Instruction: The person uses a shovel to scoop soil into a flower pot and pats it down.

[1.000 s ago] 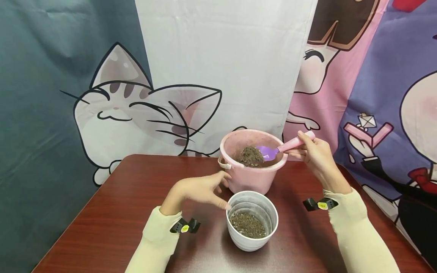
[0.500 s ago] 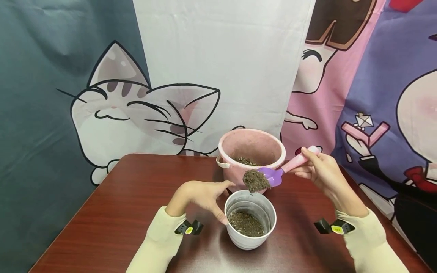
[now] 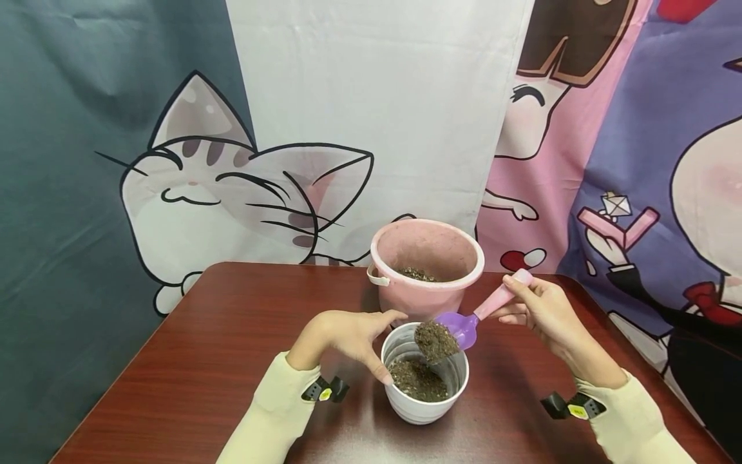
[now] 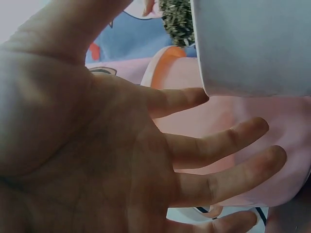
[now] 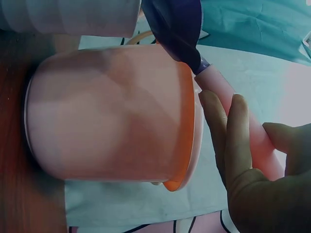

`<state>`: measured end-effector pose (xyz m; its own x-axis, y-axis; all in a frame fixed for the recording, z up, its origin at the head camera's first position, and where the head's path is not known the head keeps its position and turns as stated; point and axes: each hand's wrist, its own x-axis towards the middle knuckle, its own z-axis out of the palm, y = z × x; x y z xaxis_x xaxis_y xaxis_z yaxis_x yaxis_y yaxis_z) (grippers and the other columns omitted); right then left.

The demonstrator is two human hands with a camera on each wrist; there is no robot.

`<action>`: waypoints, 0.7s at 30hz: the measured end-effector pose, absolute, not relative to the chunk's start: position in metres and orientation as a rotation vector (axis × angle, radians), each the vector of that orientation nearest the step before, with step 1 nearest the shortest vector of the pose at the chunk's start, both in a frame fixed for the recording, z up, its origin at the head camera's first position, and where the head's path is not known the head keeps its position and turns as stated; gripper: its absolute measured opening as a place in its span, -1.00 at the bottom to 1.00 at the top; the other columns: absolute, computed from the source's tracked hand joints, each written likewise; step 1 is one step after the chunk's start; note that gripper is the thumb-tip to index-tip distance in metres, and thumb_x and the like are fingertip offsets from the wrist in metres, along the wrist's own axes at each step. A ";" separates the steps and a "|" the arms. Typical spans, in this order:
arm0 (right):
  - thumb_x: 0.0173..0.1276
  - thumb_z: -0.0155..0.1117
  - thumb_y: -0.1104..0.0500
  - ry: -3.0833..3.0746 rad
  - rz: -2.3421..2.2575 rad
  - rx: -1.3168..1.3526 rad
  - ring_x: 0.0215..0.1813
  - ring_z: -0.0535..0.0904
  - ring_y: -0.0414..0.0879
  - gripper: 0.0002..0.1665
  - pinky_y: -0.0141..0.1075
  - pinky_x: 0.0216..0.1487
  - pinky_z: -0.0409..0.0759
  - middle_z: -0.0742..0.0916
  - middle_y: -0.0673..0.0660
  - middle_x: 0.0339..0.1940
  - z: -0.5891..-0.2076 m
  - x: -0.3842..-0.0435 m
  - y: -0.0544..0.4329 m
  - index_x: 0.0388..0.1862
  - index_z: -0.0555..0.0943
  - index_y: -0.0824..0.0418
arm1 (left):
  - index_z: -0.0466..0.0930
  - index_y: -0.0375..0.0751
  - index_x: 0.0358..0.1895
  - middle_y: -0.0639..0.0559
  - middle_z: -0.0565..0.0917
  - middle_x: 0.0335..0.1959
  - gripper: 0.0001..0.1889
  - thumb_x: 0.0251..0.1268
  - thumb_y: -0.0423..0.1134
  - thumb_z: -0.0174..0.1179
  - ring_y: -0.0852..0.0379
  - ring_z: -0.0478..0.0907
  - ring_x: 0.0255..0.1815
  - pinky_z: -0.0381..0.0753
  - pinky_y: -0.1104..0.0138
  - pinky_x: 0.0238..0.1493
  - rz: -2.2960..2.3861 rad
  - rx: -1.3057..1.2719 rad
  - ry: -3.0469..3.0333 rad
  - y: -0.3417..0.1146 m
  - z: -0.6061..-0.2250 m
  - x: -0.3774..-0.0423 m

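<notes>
My right hand [image 3: 547, 312] grips the pink handle of a small garden trowel [image 3: 493, 303] with a purple blade. Dark soil [image 3: 436, 341] is heaped on its tip, over the far side of a white flower pot [image 3: 420, 410]. More soil [image 3: 417, 380] lies in the bottom of that pot. My left hand [image 3: 353, 335] spreads its fingers around the pot's left side, thumb at the rim. In the left wrist view the fingers [image 4: 221, 145] are nearly straight, one fingertip touching or very near the pot wall. The right wrist view shows fingers and thumb around the trowel handle.
Just behind the pot stands a pink bucket [image 3: 417, 299] with soil [image 3: 414, 274] inside and a pale handle at its left. Both stand on a reddish-brown wooden table [image 3: 232, 361]. A printed cartoon cloth [image 3: 371, 116] hangs behind the table.
My right hand has brought the loaded trowel out of the pink bucket, forward and down over the white pot. My left hand has shifted slightly right and down, closer against the pot.
</notes>
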<state>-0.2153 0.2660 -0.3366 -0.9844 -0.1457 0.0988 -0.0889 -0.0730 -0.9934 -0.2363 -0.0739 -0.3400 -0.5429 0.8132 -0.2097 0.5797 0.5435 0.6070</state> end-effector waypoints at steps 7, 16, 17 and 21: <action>0.51 0.18 0.10 2.248 -2.160 -0.289 -0.35 0.77 0.04 -0.74 -0.19 -0.32 0.71 0.80 0.21 -0.40 -0.333 -0.214 0.265 -0.24 0.58 0.31 | 0.07 -0.28 0.48 -0.10 0.44 0.30 0.09 -0.10 -0.14 0.61 0.18 0.34 0.34 0.23 0.40 0.35 0.717 1.148 2.260 -0.072 -0.340 -0.237; 0.52 0.16 0.15 2.361 -2.092 -0.361 -0.36 0.77 0.04 -0.76 -0.19 -0.39 0.70 0.80 0.21 -0.42 -0.333 -0.212 0.264 -0.22 0.59 0.34 | 0.13 -0.22 0.45 -0.09 0.50 0.23 0.04 -0.12 -0.16 0.62 0.21 0.41 0.25 0.29 0.44 0.29 0.726 1.153 2.258 -0.070 -0.344 -0.237; 0.52 0.17 0.15 2.389 -2.077 -0.385 -0.36 0.77 0.05 -0.76 -0.19 -0.39 0.70 0.79 0.22 -0.42 -0.332 -0.211 0.263 -0.22 0.58 0.35 | 0.14 -0.22 0.44 -0.08 0.51 0.23 0.04 -0.12 -0.16 0.62 0.21 0.41 0.25 0.29 0.44 0.29 0.726 1.153 2.261 -0.070 -0.344 -0.237; 0.53 0.15 0.20 2.532 -1.962 -0.551 -0.33 0.76 0.12 -0.76 -0.11 -0.41 0.70 0.79 0.27 -0.40 -0.325 -0.209 0.259 -0.22 0.54 0.42 | 0.15 -0.20 0.44 -0.05 0.51 0.23 0.05 -0.13 -0.14 0.62 0.22 0.41 0.25 0.28 0.43 0.30 0.714 1.136 2.283 -0.070 -0.344 -0.236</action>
